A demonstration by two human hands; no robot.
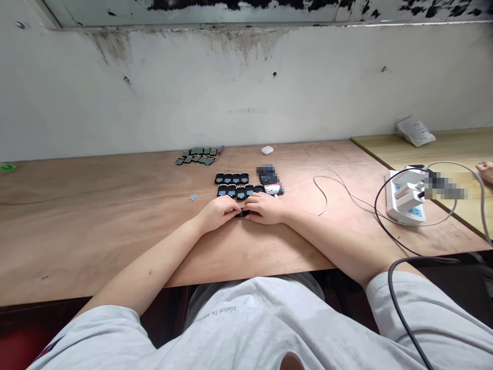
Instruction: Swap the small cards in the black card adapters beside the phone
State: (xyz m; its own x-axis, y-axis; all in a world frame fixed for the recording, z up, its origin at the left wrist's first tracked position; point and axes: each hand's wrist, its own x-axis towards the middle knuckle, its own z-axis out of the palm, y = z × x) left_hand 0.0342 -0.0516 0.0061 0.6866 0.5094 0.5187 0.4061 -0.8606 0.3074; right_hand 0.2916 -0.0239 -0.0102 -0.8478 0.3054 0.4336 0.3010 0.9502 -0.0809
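Observation:
On the wooden table in front of me, my left hand (220,211) and my right hand (266,208) meet over a small black casing (242,213). Fingers of both hands are closed on it from either side, covering most of it. Just beyond lie two rows of similar black casings (241,193), each with a pale blue-grey piece inside. A loose pale blue piece (193,197) rests left of the rows, near my left hand. Farther back is a group of small flat dark-grey panels (196,155) with yellowish edges.
A phone (270,180) lies beside the casings, with a small white rounded case (267,150) behind it. To the right, a white power strip (404,200) holds plugs, and a thin cable (346,190) loops over the table. Another person's hand (485,169) shows at the right edge.

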